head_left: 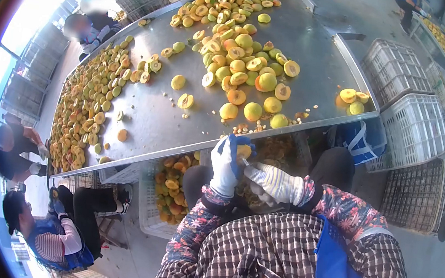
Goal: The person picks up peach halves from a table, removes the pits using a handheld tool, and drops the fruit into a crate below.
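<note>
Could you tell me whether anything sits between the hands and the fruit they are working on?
Nothing visible does. The left hand already grips the yellow fruit just below the metal table's edge, and the right hand presses a small tool right against it. Only the gloves come between.

Left hand (224, 167), gloved, wrapped round a peach (243, 151) at centre frame; right hand (275, 183), gloved, just beside at 3 o'clock, pressing a small blade (245, 163) to fruit. Steel table (147, 118) at 12, w/ halved peaches (243, 58) piled mid-top, more along 9–10 edge. Crate of halves (172, 188) below at 8. White crates (413, 126) at 2–3. Other workers seated at 8–10.
</note>
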Demonstrator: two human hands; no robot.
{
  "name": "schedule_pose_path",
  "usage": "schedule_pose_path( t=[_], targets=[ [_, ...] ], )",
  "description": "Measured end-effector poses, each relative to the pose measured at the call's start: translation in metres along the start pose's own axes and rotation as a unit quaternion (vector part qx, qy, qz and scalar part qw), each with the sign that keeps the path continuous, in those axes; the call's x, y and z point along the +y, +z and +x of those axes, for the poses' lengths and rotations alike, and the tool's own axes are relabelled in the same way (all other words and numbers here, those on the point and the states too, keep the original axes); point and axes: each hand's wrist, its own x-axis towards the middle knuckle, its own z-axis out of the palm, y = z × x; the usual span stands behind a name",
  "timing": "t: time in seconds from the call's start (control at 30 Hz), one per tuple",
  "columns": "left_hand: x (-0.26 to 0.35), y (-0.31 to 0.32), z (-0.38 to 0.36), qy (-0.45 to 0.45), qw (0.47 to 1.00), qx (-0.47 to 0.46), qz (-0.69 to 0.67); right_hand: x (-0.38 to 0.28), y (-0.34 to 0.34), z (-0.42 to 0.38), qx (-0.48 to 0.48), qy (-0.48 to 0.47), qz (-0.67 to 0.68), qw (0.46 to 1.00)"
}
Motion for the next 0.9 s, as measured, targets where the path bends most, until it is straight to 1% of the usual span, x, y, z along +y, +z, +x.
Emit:
schedule_pose_path(
  t=[0.03, 0.07, 0.1, 0.13, 0.17, 0.2, 0.23, 0.27, 0.3, 0.37, 0.43, 0.47, 0.5, 0.53, 0.57, 0.6, 0.63, 0.67, 0.7, 0.77, 0.8, 0.83, 0.9],
  targets=[
    [0.006, 0.004, -0.002, -0.136, 0.966, 0.046, -0.214, 0.0, 0.001, 0.0, 0.002, -0.002, 0.004, 1.0],
    [0.002, 0.0, 0.0, -0.137, 0.967, 0.042, -0.212, -0.001, 0.001, 0.001, 0.012, -0.013, -0.034, 0.999],
    [-0.007, -0.007, 0.003, -0.135, 0.977, -0.002, -0.168, -0.001, 0.001, 0.001, 0.021, -0.023, -0.071, 0.997],
    [-0.01, -0.011, 0.006, -0.133, 0.982, -0.046, -0.125, 0.0, 0.0, 0.001, 0.03, -0.093, -0.124, 0.988],
    [-0.012, -0.014, 0.007, -0.135, 0.982, -0.048, -0.124, 0.0, -0.001, 0.001, 0.046, -0.161, -0.177, 0.97],
    [-0.015, -0.016, 0.008, -0.156, 0.973, -0.078, -0.149, -0.004, -0.007, -0.001, 0.0, -0.085, -0.118, 0.989],
    [-0.015, -0.017, 0.009, -0.176, 0.963, -0.109, -0.172, -0.009, -0.009, -0.004, -0.047, -0.008, -0.057, 0.997],
    [-0.012, -0.015, 0.009, -0.179, 0.96, -0.108, -0.184, -0.008, -0.008, -0.004, -0.044, 0.029, -0.026, 0.998],
    [-0.016, -0.015, 0.007, -0.182, 0.96, -0.106, -0.184, -0.004, -0.01, -0.002, -0.046, 0.032, -0.024, 0.998],
    [-0.027, -0.013, 0.007, -0.168, 0.969, -0.092, -0.154, -0.002, -0.01, -0.001, -0.113, 0.07, 0.136, 0.982],
    [-0.037, -0.007, 0.008, -0.161, 0.975, -0.068, -0.139, 0.004, -0.009, 0.0, -0.097, 0.061, 0.158, 0.981],
    [-0.019, -0.003, 0.012, -0.249, 0.938, -0.031, -0.238, 0.008, -0.012, 0.005, -0.112, 0.061, 0.204, 0.971],
    [-0.004, 0.001, 0.016, -0.332, 0.883, 0.006, -0.333, 0.012, -0.014, 0.008, -0.128, 0.062, 0.25, 0.958],
    [0.003, 0.002, 0.017, -0.357, 0.871, 0.017, -0.337, 0.011, -0.013, 0.006, -0.113, 0.046, 0.233, 0.965],
    [-0.002, 0.005, 0.018, -0.357, 0.871, 0.021, -0.338, 0.013, -0.009, 0.006, -0.115, 0.05, 0.231, 0.965],
    [-0.011, 0.008, 0.017, -0.365, 0.86, 0.047, -0.353, 0.016, -0.003, 0.007, -0.049, -0.05, 0.086, 0.994],
    [-0.012, 0.011, 0.017, -0.373, 0.849, 0.072, -0.368, 0.015, -0.004, 0.006, -0.028, -0.064, 0.028, 0.997],
    [-0.011, 0.009, 0.014, -0.385, 0.854, 0.053, -0.347, 0.014, -0.006, 0.004, -0.006, -0.076, -0.031, 0.997],
    [-0.011, 0.011, 0.013, -0.384, 0.854, 0.053, -0.347, 0.015, -0.008, 0.003, -0.007, -0.076, -0.032, 0.997],
    [-0.015, 0.015, 0.009, -0.329, 0.897, 0.052, -0.29, 0.022, -0.011, 0.003, -0.012, 0.005, 0.102, 0.995],
    [-0.032, 0.013, 0.009, -0.235, 0.961, 0.036, -0.141, 0.031, -0.019, 0.007, -0.043, 0.038, 0.172, 0.983],
    [-0.026, 0.02, 0.009, -0.217, 0.966, 0.059, -0.124, 0.03, -0.018, 0.003, -0.037, 0.048, 0.179, 0.982],
    [-0.014, 0.017, 0.013, -0.202, 0.978, 0.005, -0.054, 0.031, -0.021, -0.002, -0.028, 0.034, 0.164, 0.986]
  ],
)
